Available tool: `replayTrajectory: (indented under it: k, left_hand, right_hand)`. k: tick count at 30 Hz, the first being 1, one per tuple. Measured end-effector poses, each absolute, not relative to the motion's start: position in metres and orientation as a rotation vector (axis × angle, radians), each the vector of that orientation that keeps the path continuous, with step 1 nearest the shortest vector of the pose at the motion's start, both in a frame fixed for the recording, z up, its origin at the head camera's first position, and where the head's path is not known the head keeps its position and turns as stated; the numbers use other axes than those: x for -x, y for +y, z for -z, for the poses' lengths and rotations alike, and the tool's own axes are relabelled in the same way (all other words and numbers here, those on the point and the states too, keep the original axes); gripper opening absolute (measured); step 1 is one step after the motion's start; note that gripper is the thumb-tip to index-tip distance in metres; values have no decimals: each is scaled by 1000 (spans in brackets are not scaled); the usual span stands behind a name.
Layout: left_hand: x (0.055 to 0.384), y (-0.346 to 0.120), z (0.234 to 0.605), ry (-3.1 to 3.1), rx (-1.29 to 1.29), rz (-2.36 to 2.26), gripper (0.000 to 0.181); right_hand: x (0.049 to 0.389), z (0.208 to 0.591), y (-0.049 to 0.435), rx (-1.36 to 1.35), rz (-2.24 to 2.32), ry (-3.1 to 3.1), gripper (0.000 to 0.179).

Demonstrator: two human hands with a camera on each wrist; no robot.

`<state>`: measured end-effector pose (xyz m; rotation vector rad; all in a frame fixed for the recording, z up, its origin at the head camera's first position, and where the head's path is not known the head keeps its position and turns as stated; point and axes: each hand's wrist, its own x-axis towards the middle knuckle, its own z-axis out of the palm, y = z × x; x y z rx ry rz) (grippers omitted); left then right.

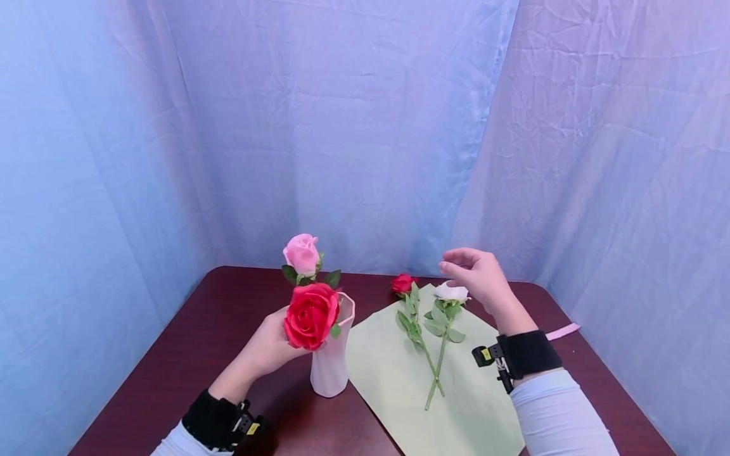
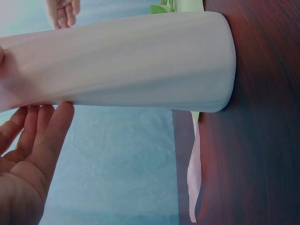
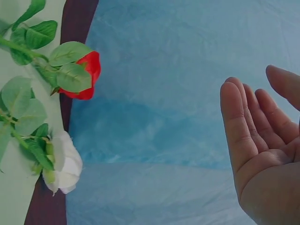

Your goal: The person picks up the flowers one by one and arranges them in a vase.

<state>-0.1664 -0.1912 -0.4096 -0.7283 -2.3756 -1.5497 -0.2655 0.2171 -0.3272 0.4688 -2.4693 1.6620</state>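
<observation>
A pale pinkish-white vase [image 1: 329, 370] stands on the table, with a pink rose [image 1: 301, 254] and a red rose [image 1: 311, 315] at its mouth. Around its upper part my left hand [image 1: 270, 345] holds it; the left wrist view shows the fingertips [image 2: 65, 110] against its side. The red bloom hides part of that hand in the head view. My right hand [image 1: 480, 278] is raised above a white rose [image 1: 450, 292], its fingers relaxed and holding nothing. Beside the white rose lies another red rose [image 1: 403, 283], their stems crossing.
Under the two lying roses spreads a sheet of pale green paper [image 1: 388, 373] on the dark reddish-brown table [image 1: 188, 354]. A pink ribbon [image 1: 563, 331] lies at the right. Light blue cloth [image 1: 353, 139] hangs behind the table and at both sides.
</observation>
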Motion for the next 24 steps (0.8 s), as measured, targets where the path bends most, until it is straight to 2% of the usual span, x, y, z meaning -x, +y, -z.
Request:
replayTrajectory:
  k: [24]
  left_hand:
    - [168, -192, 411, -2360, 760, 1561, 64]
  right_hand:
    - [277, 383, 205, -367, -1298, -2794, 23]
